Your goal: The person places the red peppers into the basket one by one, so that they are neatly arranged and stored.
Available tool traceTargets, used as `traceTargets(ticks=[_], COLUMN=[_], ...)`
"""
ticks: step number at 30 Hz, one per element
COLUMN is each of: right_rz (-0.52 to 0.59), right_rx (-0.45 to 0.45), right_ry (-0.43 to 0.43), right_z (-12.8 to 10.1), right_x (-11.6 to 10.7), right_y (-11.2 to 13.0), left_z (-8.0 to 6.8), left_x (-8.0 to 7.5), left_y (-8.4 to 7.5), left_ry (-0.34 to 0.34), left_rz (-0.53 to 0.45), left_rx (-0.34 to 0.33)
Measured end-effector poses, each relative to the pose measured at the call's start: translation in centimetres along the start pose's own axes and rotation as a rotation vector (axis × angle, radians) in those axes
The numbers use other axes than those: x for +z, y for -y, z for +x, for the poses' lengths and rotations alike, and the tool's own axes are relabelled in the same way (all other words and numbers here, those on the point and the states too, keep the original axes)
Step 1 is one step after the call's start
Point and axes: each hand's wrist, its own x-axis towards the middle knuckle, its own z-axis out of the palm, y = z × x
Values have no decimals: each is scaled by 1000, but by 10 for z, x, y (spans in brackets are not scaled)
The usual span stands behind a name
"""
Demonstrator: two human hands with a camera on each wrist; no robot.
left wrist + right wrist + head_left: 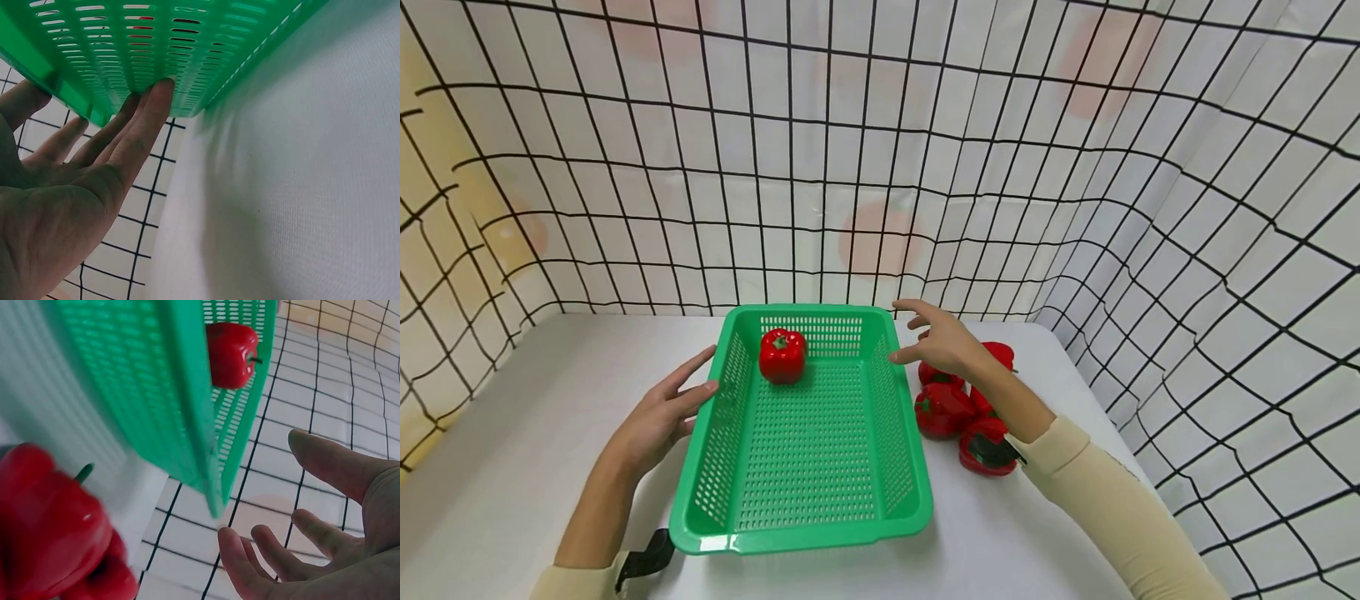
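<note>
A green perforated plastic basket (808,525) sits on the white table. One red bell pepper (782,355) lies in its far left corner, also visible through the basket's wall as the red pepper (231,353) in the right wrist view. My left hand (662,412) is open, its straight fingers (153,112) touching the basket's left wall (156,44). My right hand (942,340) hovers open beside the basket's far right rim, holding nothing. Under and beside that hand lie several more red peppers (943,408), one seen close up as a blurred red pepper (50,525).
A white curtain with a black grid (880,167) closes off the back and both sides. Bare white table (512,417) spreads to the left of the basket and in front of it.
</note>
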Motion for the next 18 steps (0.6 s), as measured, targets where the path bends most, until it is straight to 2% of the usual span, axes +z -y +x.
traceTargets(ticks=[5, 18], right_rz=[0, -67], right_rx=[16, 101], right_ry=[2, 104], right_z=[-13, -41], right_x=[-10, -43], right_y=[-21, -64], left_z=[-1, -2], left_x=[0, 0], left_y=[-2, -3], left_ry=[4, 8], left_rz=[-2, 15], left_rx=[6, 3])
